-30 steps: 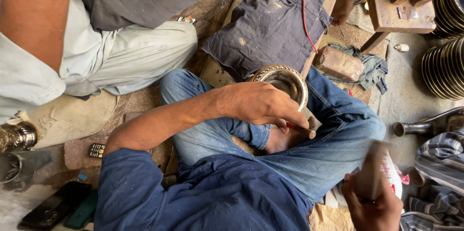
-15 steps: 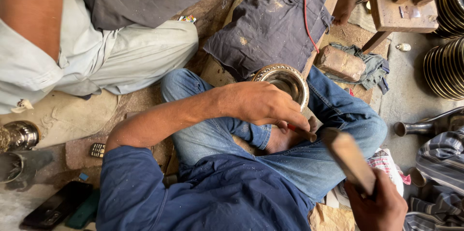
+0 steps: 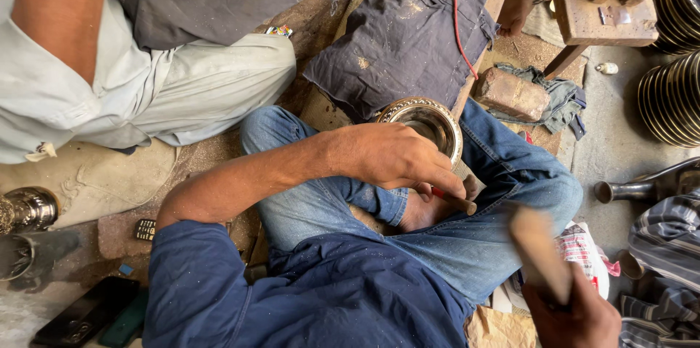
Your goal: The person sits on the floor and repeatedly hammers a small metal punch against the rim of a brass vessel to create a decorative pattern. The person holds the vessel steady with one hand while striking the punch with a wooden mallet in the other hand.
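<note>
Swinging lower, right hand [image 3: 576, 315] keeps its grip clenched round wooden mallet [image 3: 539, 253]

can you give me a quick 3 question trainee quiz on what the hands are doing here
1. True or false: the left hand rests on the engraved metal bowl while its fingers pinch a small red-handled chisel.
2. Which object does the right hand grip? A) a brick B) a wooden mallet C) a phone
3. Fill in: the bowl sits on the person's ___, clad in blue jeans.

Key
1. True.
2. B: the wooden mallet, blurred, raised to the right of the chisel and apart from it.
3. Lap; the brick lies beyond on the floor.
</note>
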